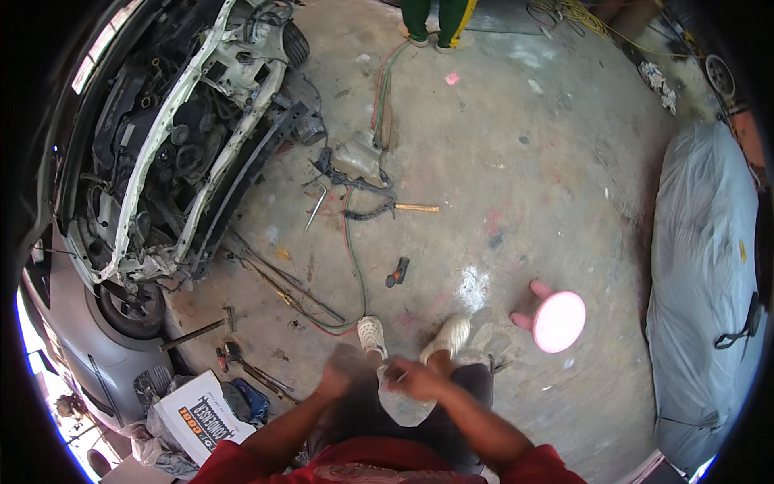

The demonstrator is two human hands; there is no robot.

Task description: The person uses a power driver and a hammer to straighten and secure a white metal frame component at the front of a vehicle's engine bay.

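Note:
My left hand (pixel 348 368) hovers over my lap near my left knee, smeared by motion, so its fingers do not show clearly. Close to its right, my right hand (pixel 409 378) is held in front of my right knee. Its fingers look bent but are blurred too, and I cannot see whether anything is in them. Between my thighs shows a pale grey surface (pixel 405 408) whose kind I cannot make out. Beyond my white shoes (pixel 448 335), a short black and orange hammer (pixel 397 273) lies on the concrete floor.
A car with a stripped front end (pixel 165 133) stands at the left. Hoses (pixel 352 250), long bars (pixel 282 284) and a wooden-handled tool (pixel 417 208) lie on the floor. A pink stool (pixel 559 321) and a grey-sheeted bulk (pixel 697 282) are at the right, a white box (pixel 193 415) lower left, a person (pixel 435 18) far ahead.

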